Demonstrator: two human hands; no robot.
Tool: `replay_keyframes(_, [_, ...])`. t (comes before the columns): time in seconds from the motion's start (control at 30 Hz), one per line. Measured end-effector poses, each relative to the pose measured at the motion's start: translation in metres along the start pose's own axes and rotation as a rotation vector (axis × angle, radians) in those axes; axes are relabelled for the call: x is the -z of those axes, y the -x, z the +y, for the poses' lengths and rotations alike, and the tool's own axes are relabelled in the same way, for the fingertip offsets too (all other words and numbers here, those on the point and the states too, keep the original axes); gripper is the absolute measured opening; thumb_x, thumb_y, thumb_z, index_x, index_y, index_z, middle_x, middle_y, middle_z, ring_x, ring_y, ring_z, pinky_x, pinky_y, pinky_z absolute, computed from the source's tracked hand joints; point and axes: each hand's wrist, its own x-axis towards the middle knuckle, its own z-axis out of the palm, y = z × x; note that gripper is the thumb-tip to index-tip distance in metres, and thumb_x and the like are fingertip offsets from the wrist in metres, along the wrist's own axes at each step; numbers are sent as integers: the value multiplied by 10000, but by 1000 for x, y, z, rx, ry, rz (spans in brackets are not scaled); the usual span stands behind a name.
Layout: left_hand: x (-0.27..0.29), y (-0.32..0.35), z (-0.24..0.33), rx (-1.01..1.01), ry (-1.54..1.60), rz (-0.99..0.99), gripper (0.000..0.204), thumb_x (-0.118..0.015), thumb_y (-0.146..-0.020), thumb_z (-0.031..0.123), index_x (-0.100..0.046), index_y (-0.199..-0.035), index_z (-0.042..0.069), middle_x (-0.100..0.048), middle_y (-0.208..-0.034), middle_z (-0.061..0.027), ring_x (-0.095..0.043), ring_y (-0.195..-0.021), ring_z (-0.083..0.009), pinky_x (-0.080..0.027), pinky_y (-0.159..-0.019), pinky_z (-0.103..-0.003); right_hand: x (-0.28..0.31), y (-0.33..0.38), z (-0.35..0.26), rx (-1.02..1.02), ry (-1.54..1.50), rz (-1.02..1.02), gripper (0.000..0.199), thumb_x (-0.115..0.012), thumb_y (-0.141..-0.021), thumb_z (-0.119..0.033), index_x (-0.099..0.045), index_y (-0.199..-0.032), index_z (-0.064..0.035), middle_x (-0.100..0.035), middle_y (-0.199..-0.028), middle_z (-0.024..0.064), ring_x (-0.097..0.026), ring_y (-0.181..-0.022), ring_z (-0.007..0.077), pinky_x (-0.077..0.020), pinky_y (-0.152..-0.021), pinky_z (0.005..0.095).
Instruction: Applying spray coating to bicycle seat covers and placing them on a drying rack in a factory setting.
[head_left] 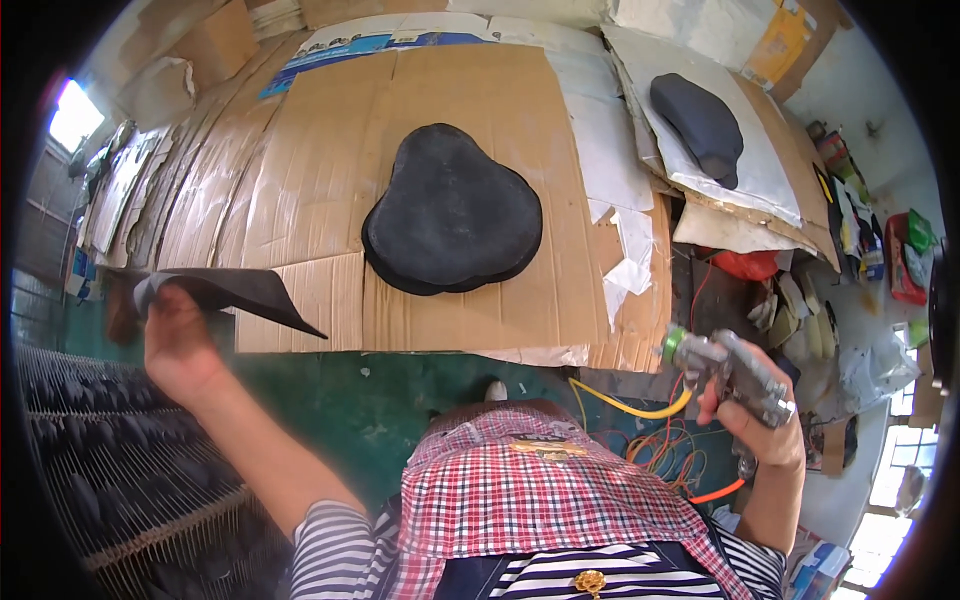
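My left hand (178,345) is raised at the left and grips a thin dark sheet (235,293) that tapers to a point toward the right. In my right hand (760,425), at the right, is a grey metal spray gun (735,370) with a green cap at its nozzle, which points left; a yellow hose (630,405) runs to it. A stack of black, rounded, saddle-shaped pads (452,212) lies on the cardboard-covered bench (320,160) ahead, between both hands and untouched.
Another dark saddle-shaped piece (700,122) lies on white board at the back right. A wire rack (120,470) holding several dark pieces stands at the lower left. Orange and yellow hoses (670,450) coil on the green floor. Bottles and clutter (880,250) fill the right side.
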Motion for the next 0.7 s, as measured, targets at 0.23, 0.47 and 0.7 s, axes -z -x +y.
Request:
replay_keyframes(0.23, [1,-2,-14,14,31,22,215,-398,-873,-56,-441,-1067,-135,-528,-1031,-232,-527,-972,-328,-449,-879,-434,-4,-14,-2,130,-19,108,633,-664,-754,-124,-379,-1294,46,-579,-834,87,-565,-709,141,-476,-665,271])
replay_keyframes(0.47, [2,4,-11,19,27,85,218,-412,-851,-55,-446,-1053,-131,-533,-1013,-230,-529,-956,-330,-441,-891,-444,13,7,13,86,-48,119,626,-686,-750,-109,-397,-1285,40,-587,-901,105,-566,-727,151,-488,-672,284])
replay_keyframes(0.7, [-4,11,-26,7,-41,51,211,-424,-862,-59,-465,-1058,-127,-546,-1032,-228,-538,-975,-322,-446,-902,-436,22,10,21,37,-30,45,657,-685,-742,-147,-380,-1295,35,-585,-840,103,-568,-715,146,-482,-664,277])
